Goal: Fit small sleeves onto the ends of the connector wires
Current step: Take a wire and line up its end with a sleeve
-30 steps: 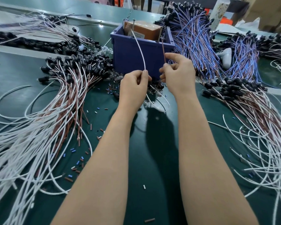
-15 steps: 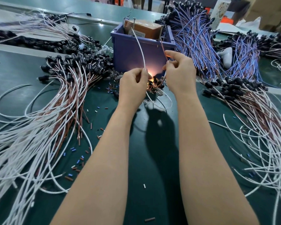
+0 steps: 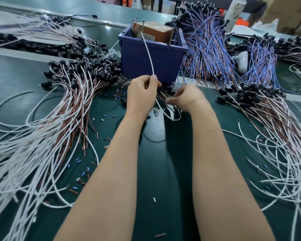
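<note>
- The right hand (image 3: pixel 186 99) has dropped from the bin (image 3: pixel 153 65) rim to the connectors (image 3: pixel 166 88), just beside the left hand (image 3: pixel 142 96). Its fingers are curled, but what they pinch, if anything, cannot be told.
- The left hand pinches the white wire (image 3: pixel 148 54), which arcs up over the bin.
- Likely one fitting is over and the next begins.
- Loose sleeves (image 3: pixel 83 173) lie to the left. Wire bundles (image 3: pixel 42 136) crowd both sides, so the open surface (image 3: pixel 155 171) is only between the forearms.

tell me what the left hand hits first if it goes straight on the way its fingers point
Probably the front wall of the blue bin; the left hand, pinching a white wire, points at it, though depth is unclear.
</note>
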Available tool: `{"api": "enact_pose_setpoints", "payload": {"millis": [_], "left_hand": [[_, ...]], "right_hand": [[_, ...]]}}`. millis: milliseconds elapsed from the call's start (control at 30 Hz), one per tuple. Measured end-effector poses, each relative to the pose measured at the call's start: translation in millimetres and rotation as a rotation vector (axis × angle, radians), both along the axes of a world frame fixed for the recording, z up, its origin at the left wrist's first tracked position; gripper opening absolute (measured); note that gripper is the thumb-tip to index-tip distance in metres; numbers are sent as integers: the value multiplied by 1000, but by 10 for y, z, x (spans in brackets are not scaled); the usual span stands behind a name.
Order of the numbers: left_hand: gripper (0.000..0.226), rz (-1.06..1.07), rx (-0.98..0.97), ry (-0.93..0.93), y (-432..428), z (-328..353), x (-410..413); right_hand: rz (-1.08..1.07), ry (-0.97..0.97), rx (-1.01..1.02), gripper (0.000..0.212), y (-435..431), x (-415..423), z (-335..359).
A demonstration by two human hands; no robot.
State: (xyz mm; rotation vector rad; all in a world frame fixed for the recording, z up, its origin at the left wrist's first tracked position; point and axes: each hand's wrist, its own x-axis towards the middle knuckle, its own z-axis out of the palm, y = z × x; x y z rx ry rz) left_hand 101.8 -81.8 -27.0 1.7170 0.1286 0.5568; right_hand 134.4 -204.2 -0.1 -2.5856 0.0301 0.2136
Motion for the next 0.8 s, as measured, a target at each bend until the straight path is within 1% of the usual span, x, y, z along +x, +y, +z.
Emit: {"api": "enact_pose_setpoints", "payload": {"millis": [67, 100, 200, 300, 367, 400, 467, 500, 567, 633, 667, 733, 800], "left_hand": [[34, -13, -35, 4, -2, 13, -9], [33, -32, -67, 11, -9, 23, -20], [29, -132, -243, 25, -43, 76, -58], [29, -257, -379, 48, -77, 123, -92], [29, -307, -388, 65, -100, 126, -104], [29, -317, -381, 71, -115, 122, -110], [30, -315, -359, 81, -135, 121, -117], [31, -306, -345, 83, -134, 124, -121], [31, -294, -341, 79, -123, 143, -127], [30, -314, -379, 69, -100, 172, -133], [30, -338, -395, 73, -101, 190, -138], [31, -426, -389, 113, -120, 252, -154], [32, -570, -333, 179, -159, 354, -183]], "right_hand": [[32, 48, -39, 39, 31, -22, -17], [45, 54, -54, 38, 47, -21, -23], [21, 25, -63, 26, 60, -8, -33], [-4, 12, -9, 23, 41, -32, -44], [8, -14, 28, 27, 40, -77, -43], [20, -22, 21, 34, 43, -104, -43], [46, -5, -37, 46, 61, -155, -53], [62, 17, -69, 47, 73, -166, -66], [88, 43, -118, 41, 93, -179, -93], [89, 21, -123, 23, 112, -186, -102], [79, -5, -96, 15, 108, -193, -96], [41, -91, 68, 14, 72, -203, -68], [-29, -192, 375, 10, 14, -220, -8]]}}
